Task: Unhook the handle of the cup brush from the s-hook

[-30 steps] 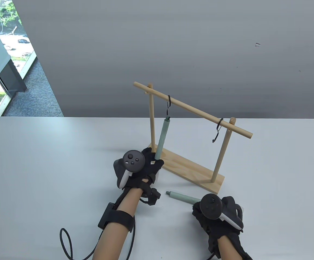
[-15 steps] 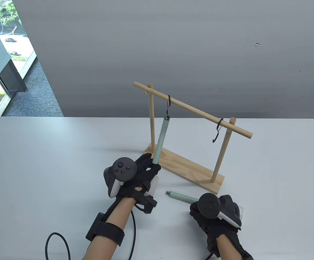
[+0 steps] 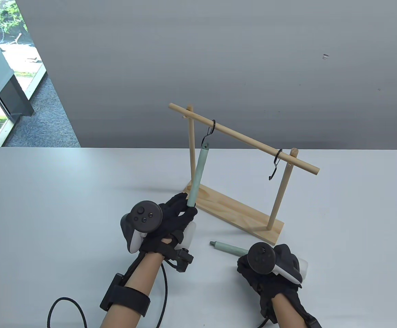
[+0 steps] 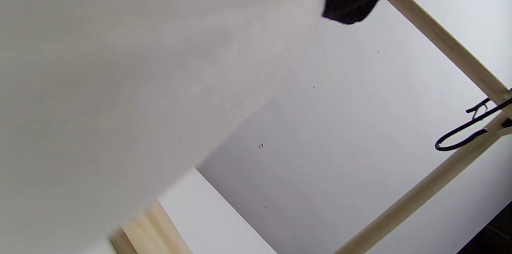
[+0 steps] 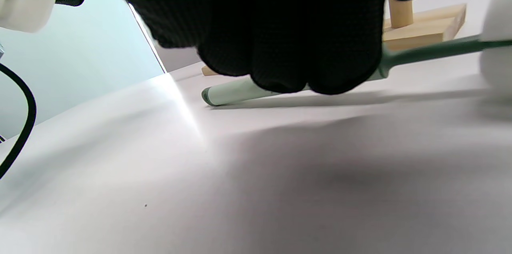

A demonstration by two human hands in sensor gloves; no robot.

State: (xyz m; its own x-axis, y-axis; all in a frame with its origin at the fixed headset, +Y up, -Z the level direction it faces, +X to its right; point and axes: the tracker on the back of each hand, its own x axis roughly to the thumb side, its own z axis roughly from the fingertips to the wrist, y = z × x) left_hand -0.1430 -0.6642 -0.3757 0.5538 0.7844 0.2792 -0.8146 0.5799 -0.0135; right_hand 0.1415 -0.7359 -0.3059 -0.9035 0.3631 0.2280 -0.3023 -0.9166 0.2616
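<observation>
Black-gloved left hand (image 3: 171, 218) pinching hanging cup brush handle (image 3: 197, 174) at its low end, top loop on the s-hook (image 3: 208, 134), hook tilted w/ the pull.

Looks light & stiff, smooth grip, prob. slippery; low hold gives swing, nearer the loop = more control. Right hand (image 3: 270, 273) lies closed over a 2nd brush (image 3: 227, 247) flat on the table (image 3: 65, 191). Table view alone shows the hooked joint on the wooden rack (image 3: 242, 136); left wrist view catches only the empty hook (image 4: 466, 128); right wrist view shows the 2nd brush's stem.

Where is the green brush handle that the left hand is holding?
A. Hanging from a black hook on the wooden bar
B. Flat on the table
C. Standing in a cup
A: the left hand holds the bottom of the brush handle, whose top hangs from the black hook on the wooden bar.
</observation>
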